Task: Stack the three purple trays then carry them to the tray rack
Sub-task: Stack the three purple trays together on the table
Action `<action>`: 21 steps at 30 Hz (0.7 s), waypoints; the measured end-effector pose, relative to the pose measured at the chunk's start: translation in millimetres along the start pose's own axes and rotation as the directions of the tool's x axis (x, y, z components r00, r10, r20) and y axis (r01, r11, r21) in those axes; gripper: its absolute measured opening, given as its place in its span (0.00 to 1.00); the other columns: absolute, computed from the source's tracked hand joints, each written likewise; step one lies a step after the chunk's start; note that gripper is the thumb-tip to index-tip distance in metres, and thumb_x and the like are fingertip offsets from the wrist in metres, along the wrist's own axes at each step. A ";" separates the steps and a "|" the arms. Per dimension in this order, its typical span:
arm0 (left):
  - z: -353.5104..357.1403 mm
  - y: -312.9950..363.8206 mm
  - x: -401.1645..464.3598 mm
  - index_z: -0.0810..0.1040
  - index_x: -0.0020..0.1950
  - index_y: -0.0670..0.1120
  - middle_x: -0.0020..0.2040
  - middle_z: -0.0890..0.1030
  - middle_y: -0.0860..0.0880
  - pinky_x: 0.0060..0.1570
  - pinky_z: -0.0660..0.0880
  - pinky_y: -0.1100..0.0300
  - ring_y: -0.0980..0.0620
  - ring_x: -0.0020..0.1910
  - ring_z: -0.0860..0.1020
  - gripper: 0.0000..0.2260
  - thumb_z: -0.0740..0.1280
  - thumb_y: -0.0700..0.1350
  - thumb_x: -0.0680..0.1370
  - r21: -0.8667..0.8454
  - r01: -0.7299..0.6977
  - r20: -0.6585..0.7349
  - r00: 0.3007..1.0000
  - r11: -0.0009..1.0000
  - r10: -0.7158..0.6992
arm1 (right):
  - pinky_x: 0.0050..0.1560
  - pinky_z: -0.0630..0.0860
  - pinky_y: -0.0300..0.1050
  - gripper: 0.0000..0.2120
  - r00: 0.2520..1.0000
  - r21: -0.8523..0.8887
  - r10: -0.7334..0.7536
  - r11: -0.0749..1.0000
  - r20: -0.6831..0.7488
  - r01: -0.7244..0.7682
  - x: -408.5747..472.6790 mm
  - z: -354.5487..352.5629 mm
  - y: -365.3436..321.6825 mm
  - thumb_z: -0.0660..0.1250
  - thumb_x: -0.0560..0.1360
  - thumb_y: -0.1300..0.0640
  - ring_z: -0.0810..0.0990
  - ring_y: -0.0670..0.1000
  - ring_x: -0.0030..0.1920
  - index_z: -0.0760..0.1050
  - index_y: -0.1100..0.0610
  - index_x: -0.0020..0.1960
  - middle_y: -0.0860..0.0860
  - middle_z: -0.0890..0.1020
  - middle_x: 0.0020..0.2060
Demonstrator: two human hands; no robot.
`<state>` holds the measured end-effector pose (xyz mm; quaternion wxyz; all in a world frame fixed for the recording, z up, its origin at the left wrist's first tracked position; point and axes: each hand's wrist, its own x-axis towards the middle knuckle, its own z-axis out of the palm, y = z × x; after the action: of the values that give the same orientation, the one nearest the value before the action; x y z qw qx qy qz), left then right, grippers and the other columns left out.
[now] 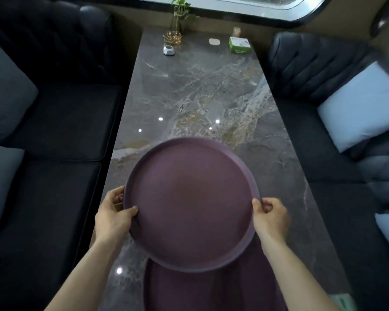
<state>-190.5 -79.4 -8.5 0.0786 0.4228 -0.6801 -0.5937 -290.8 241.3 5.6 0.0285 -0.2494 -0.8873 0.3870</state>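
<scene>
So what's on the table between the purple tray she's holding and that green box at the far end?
Nothing: in the head view, the marble table is bare between the held purple tray and the green box, apart from light reflections.

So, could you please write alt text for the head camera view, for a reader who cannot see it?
Two bare hands, left hand and right hand, hold a round purple tray by its side rims above a marble table, with another purple tray lying below it. Dark sofas flank the table; a small plant and a green box stand at its far end.
</scene>
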 end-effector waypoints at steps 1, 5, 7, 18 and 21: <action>-2.1 -5.3 -12.5 0.78 0.63 0.55 0.51 0.82 0.56 0.49 0.79 0.55 0.54 0.51 0.82 0.26 0.73 0.32 0.70 0.019 -0.011 0.017 1.000 1.000 0.011 | 0.44 0.72 0.46 0.07 1.000 -0.022 0.009 1.000 -0.011 -0.010 -10.5 -11.9 13.4 0.72 0.75 0.54 0.79 0.53 0.39 0.79 0.56 0.48 0.48 0.80 0.36; -5.8 -22.9 -53.4 0.79 0.59 0.55 0.49 0.83 0.56 0.55 0.78 0.48 0.50 0.50 0.82 0.24 0.76 0.34 0.68 0.173 -0.062 0.068 0.996 0.983 0.051 | 0.41 0.75 0.48 0.06 0.998 -0.083 0.046 0.995 -0.033 -0.048 -50.3 -50.6 62.4 0.73 0.74 0.53 0.80 0.55 0.37 0.77 0.52 0.42 0.46 0.80 0.33; -6.3 -31.9 -72.3 0.78 0.56 0.58 0.48 0.83 0.57 0.52 0.78 0.49 0.52 0.47 0.82 0.24 0.77 0.36 0.68 0.245 -0.105 0.096 0.992 0.964 0.083 | 0.37 0.73 0.46 0.07 0.997 -0.125 0.069 0.989 -0.048 -0.074 -65.8 -65.9 82.3 0.74 0.74 0.52 0.79 0.51 0.35 0.76 0.50 0.41 0.44 0.80 0.32; -6.2 -83.3 -123.1 0.79 0.61 0.52 0.58 0.79 0.47 0.55 0.76 0.46 0.45 0.54 0.80 0.23 0.78 0.39 0.68 0.480 -0.224 0.158 0.973 0.848 0.167 | 0.43 0.77 0.50 0.09 0.989 -0.182 0.130 0.973 -0.073 -0.142 -110.7 -90.8 148.8 0.77 0.70 0.54 0.79 0.54 0.41 0.77 0.49 0.39 0.48 0.80 0.39; -6.6 -91.4 -128.7 0.78 0.63 0.54 0.57 0.78 0.49 0.53 0.77 0.47 0.46 0.50 0.82 0.23 0.77 0.42 0.70 0.518 -0.201 0.152 0.978 0.832 0.141 | 0.34 0.70 0.43 0.10 0.984 -0.179 0.158 0.969 -0.084 -0.171 -114.6 -89.5 155.0 0.77 0.71 0.55 0.78 0.52 0.36 0.77 0.49 0.37 0.45 0.80 0.34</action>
<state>-61.4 7.5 -35.7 -0.0250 0.3329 -0.8557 -0.3953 -103.7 337.5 -24.1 0.0035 -0.3371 -0.8941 0.2947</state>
